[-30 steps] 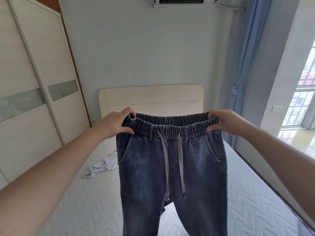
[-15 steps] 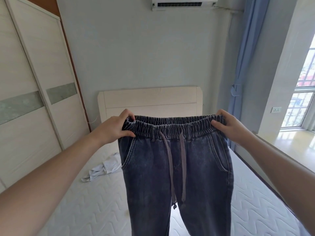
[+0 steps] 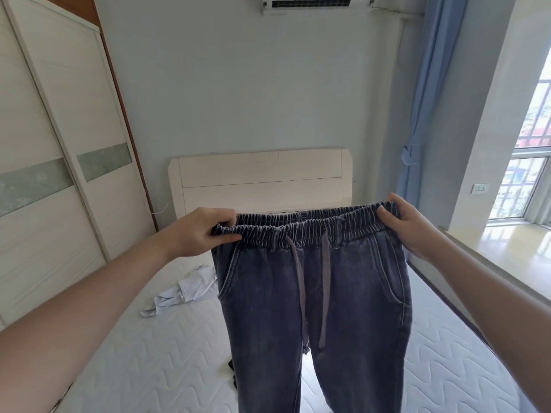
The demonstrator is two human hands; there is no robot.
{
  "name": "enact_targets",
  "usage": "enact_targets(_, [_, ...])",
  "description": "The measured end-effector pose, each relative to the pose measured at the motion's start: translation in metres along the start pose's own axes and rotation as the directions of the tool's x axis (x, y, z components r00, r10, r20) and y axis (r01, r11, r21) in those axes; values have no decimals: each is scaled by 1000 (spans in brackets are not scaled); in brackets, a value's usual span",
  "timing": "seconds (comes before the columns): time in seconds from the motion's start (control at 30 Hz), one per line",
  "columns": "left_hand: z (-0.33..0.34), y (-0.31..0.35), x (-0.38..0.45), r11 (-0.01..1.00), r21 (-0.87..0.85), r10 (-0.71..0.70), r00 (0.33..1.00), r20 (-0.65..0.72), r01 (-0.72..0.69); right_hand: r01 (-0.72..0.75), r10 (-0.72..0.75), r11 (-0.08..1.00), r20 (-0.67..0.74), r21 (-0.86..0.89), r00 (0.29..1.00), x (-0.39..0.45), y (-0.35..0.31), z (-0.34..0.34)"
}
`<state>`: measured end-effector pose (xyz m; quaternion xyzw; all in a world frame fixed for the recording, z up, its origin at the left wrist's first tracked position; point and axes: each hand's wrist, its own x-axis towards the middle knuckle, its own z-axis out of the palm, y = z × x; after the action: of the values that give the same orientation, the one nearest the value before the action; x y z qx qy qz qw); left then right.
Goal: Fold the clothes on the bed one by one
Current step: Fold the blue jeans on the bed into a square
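Dark blue denim trousers (image 3: 351, 308) with an elastic waistband and two grey drawstrings hang upright in the air over the bed (image 3: 143, 362). My left hand (image 3: 196, 234) grips the waistband's left end. My right hand (image 3: 408, 225) pinches its right end. The waistband is stretched flat between both hands, and the legs drop out of view at the bottom. A crumpled white garment (image 3: 187, 289) lies on the mattress to the left, behind the trousers.
A pale wooden headboard (image 3: 259, 177) stands against the far wall. A white sliding wardrobe (image 3: 53, 174) runs along the left. A window sill (image 3: 507, 251), window and blue curtain (image 3: 429, 114) line the right side.
Both hands have moved apart, stretching the waistband wider, and the right hand has shifted rightward. The trousers hang a little lower in view.
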<state>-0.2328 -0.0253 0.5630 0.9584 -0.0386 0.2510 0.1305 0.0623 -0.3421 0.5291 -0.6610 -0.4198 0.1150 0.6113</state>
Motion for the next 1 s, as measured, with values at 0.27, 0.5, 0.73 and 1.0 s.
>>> enact_targets(0.27, [19, 27, 9, 627, -723, -549, 823, -145, 290, -130, 155, 977, -143, 170, 978, -2, -2, 14])
enact_targets(0.5, [61, 59, 40, 274, -937, -802, 589, -99, 215, -223, 428, 761, -215, 609, 878, -4, -25, 70])
enact_targets(0.73, [85, 104, 56, 743, -568, -643, 611, -461, 354, -30, 139, 961, -387, 275, 912, -21, -58, 130])
enact_targets(1.0, [89, 114, 53, 876, -328, -481, 685, -547, 353, 20, -34, 998, -275, -55, 961, -41, -59, 143])
